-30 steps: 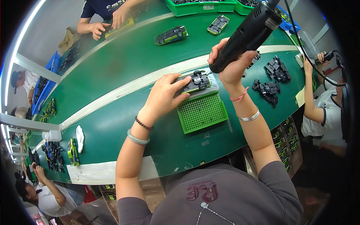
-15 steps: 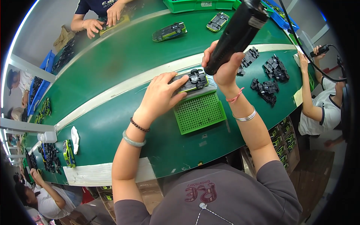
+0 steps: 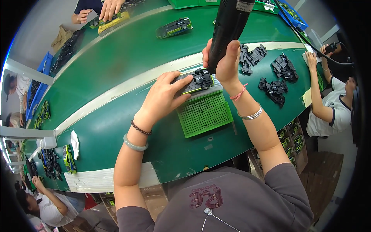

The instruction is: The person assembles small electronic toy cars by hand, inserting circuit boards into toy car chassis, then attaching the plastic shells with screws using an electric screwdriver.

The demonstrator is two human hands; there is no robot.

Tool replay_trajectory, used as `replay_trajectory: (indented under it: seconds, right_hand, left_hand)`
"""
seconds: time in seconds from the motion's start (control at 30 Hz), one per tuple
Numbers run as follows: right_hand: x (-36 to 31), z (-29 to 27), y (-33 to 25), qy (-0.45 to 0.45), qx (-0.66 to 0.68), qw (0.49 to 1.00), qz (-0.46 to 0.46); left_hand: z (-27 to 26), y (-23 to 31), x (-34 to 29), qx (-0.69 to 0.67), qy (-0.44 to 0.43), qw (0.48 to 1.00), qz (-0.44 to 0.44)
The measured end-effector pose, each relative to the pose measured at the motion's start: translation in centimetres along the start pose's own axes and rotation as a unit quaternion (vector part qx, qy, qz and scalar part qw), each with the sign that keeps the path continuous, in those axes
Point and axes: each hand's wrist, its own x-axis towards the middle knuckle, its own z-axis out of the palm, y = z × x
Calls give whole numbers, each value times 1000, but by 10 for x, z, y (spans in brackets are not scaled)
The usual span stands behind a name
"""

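An upside-down toy car (image 3: 201,80), black underneath with a yellow-green body edge, lies behind the green perforated basket (image 3: 205,115). My left hand (image 3: 164,92) is closed around its left end, thumb and fingers on the underside. In my right hand (image 3: 228,63) is a thick black electric screwdriver (image 3: 230,25), held tilted. Its lower end is at the right end of the car; the tip is hidden, so I cannot tell whether it touches. To the right of my right hand lie black chassis parts (image 3: 253,57) in loose piles.
More chassis piles (image 3: 285,67) lie to the right. Another upturned car (image 3: 174,28) sits beyond the pale strip (image 3: 127,80). A co-worker's hands (image 3: 111,8) touch a yellow piece at the far left. A cable (image 3: 305,40) hangs at right; a white cloth (image 3: 75,145) lies at left.
The screwdriver and my right hand have shifted slightly left, and the tool stands more upright. My left hand remains on the car. The co-worker's hands across the table have moved apart.
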Motion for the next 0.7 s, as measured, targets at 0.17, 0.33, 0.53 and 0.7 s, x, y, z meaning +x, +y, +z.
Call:
replay_trajectory:
  seconds: [0.17,0.33,0.53,0.7]
  right_hand:
    - [-2,-3,4,3,7,1000,-14]
    - [-19,-5,-21,13,35,999,-17]
    - [-77,-14,-28,25,85,993,75]
    - [-81,-19,-20,34,62,996,59]
  left_hand:
    - [2,-1,0,-16,1,1000,3]
    - [4,-4,1,-20,0,1000,3]
    - [4,-5,0,-29,12,999,0]
    - [4,-5,-1,-32,7,999,-4]
